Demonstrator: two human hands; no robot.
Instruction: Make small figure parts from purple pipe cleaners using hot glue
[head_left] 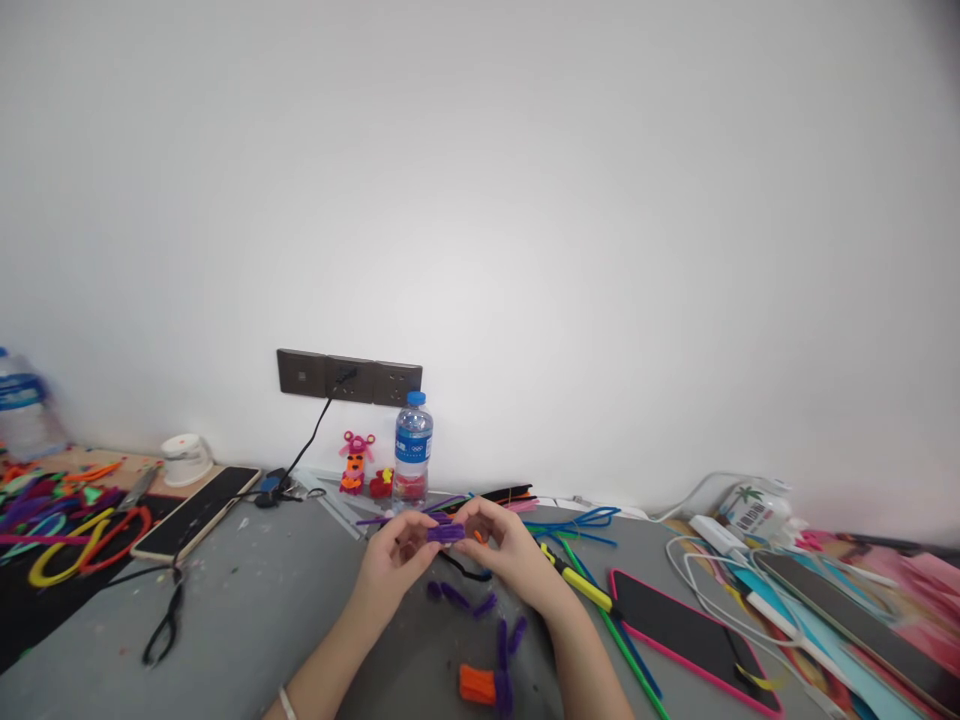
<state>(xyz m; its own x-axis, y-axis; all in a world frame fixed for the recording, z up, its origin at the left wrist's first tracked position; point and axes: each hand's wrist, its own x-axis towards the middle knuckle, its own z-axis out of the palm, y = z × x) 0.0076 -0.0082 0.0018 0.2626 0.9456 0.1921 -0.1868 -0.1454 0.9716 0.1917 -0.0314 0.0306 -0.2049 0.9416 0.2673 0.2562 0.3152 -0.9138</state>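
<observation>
My left hand (pixel 401 550) and my right hand (pixel 495 545) meet above the grey table, fingertips pinching a small bundle of purple pipe cleaners (pixel 446 533) between them. A purple strand sticks out to the left behind my left hand. A bit of orange shows by my right fingers, but what it belongs to is partly hidden. Below the hands lie short curled purple pieces (pixel 454 597). Nearer to me sits an orange coiled pipe cleaner piece (pixel 477 685) with purple ones at its right side.
A water bottle (pixel 413 450) stands behind my hands, beside a pink-and-orange figure (pixel 355 465). To the right are a yellow-and-black tool (pixel 585 583), long green and blue pipe cleaners and a pink-edged tablet (pixel 690 640). Leftward lie a phone (pixel 199 515), scissors (pixel 112 545) and a black cord (pixel 169 615).
</observation>
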